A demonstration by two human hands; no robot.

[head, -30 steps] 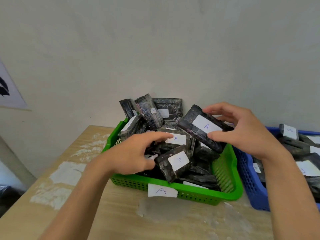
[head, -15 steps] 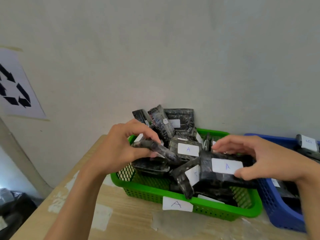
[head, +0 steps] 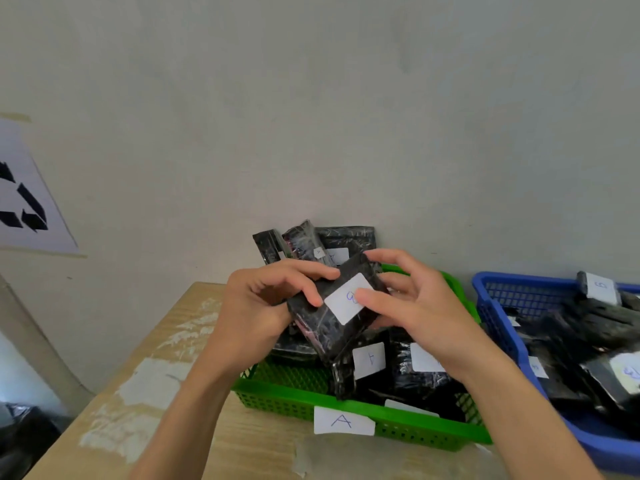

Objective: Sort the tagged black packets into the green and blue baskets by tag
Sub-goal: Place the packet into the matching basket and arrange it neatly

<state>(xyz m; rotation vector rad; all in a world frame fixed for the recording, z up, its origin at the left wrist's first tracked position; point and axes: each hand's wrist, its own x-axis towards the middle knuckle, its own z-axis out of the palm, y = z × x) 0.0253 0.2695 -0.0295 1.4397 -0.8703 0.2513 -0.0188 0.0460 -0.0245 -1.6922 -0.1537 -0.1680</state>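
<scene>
In two hands [head: 258, 306] [head: 415, 306], one packet [head: 322, 328].

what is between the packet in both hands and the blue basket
Nothing visible blocks it: the packet, gripped by the left hand and right hand, is held above the green basket, and the blue basket sits open-topped just right of it.

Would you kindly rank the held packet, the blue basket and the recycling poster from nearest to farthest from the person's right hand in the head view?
1. The held packet: gripped by the right hand, above the green basket.
2. The blue basket: close by on the hand's right.
3. The recycling poster: far left, on the wall.
</scene>
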